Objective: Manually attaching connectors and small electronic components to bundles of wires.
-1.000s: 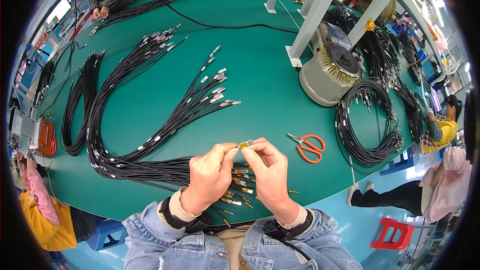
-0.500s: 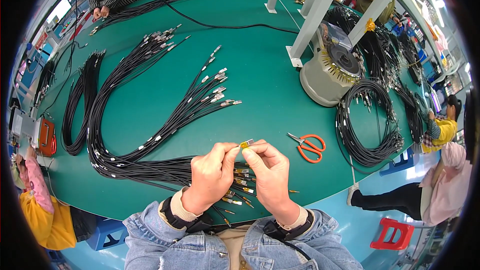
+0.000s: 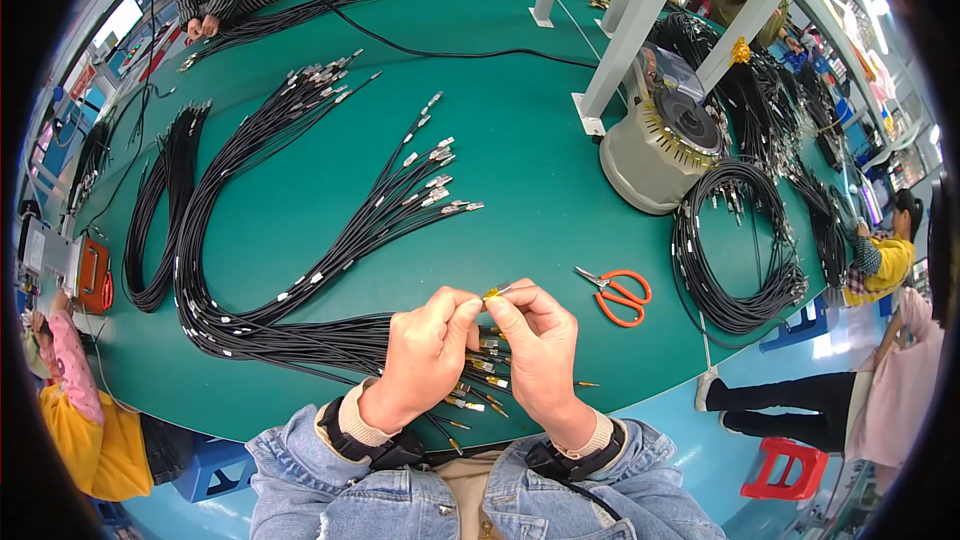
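Note:
Above the table's near edge, my left hand (image 3: 425, 345) and my right hand (image 3: 538, 350) meet with fingertips pinched. Between them is a small metal cable connector (image 3: 494, 292) with yellow tape on it. My right fingers grip its metal end, while my left fingers close at the taped side, where the cable is mostly hidden. Under and behind my hands lies a bundle of black cables (image 3: 300, 344), its near ends carrying metal connectors and yellow tape. To the right of my right hand rest orange-handled scissors (image 3: 626, 297), blades pointing away to the left.
A round grey tape dispenser (image 3: 640, 172) with yellow strips stands beside a white metal frame (image 3: 612, 80). Coiled black cables (image 3: 690, 270) lie at the right. More cable bundles (image 3: 180, 160) spread across the green table (image 3: 530, 140). Other people work around it; a red stool (image 3: 785, 467) stands right.
The connector has turned slightly between my fingertips and shows a narrower face. My hands have barely moved. At the right, the person in pink has shifted, and a second leg now shows.

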Motion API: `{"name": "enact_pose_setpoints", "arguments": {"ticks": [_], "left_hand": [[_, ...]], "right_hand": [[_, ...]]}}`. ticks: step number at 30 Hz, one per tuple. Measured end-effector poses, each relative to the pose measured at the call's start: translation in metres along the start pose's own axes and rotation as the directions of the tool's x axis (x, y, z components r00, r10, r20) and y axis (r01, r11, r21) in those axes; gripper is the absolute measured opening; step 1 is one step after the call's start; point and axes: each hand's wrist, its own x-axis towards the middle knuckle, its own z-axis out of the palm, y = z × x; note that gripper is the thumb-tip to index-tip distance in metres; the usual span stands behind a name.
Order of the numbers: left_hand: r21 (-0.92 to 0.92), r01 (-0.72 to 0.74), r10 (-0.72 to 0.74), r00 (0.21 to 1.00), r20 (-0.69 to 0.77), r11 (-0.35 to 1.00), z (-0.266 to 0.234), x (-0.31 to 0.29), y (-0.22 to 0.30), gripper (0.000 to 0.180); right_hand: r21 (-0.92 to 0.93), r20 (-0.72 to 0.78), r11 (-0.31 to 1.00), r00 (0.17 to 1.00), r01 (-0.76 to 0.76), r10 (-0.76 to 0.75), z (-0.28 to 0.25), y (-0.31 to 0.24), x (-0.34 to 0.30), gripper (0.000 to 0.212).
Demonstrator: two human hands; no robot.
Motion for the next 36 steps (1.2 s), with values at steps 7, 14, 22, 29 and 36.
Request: {"name": "enact_pose_setpoints", "arguments": {"ticks": [7,14,22,29,36], "left_hand": [[-0.208,0.239,-0.189,0.953,0.236,0.948,-0.012,0.006,0.003,0.020],[-0.490,0.625,-0.259,0.739,0.622,0.607,-0.034,0.017,-0.006,0.032],[-0.460,0.692,-0.274,0.675,0.684,0.556,-0.029,0.016,-0.012,0.034],[-0.414,0.582,-0.325,0.776,0.541,0.700,-0.014,0.014,0.002,0.025],[-0.177,0.328,-0.236,0.885,0.402,0.928,-0.003,0.013,-0.001,0.013]], "right_hand": [[0.112,0.028,0.991,0.997,-0.071,0.068,0.000,-0.001,0.003,0.003],[0.178,0.213,0.980,0.976,-0.089,0.050,-0.008,0.005,0.010,0.006],[-0.029,0.185,0.999,0.982,-0.023,0.028,-0.013,-0.012,0.014,0.009],[-0.175,0.277,0.983,0.961,0.064,-0.013,-0.028,-0.014,0.017,0.010],[-0.319,0.339,0.946,0.939,0.054,0.060,-0.052,-0.019,0.021,0.012]]}}
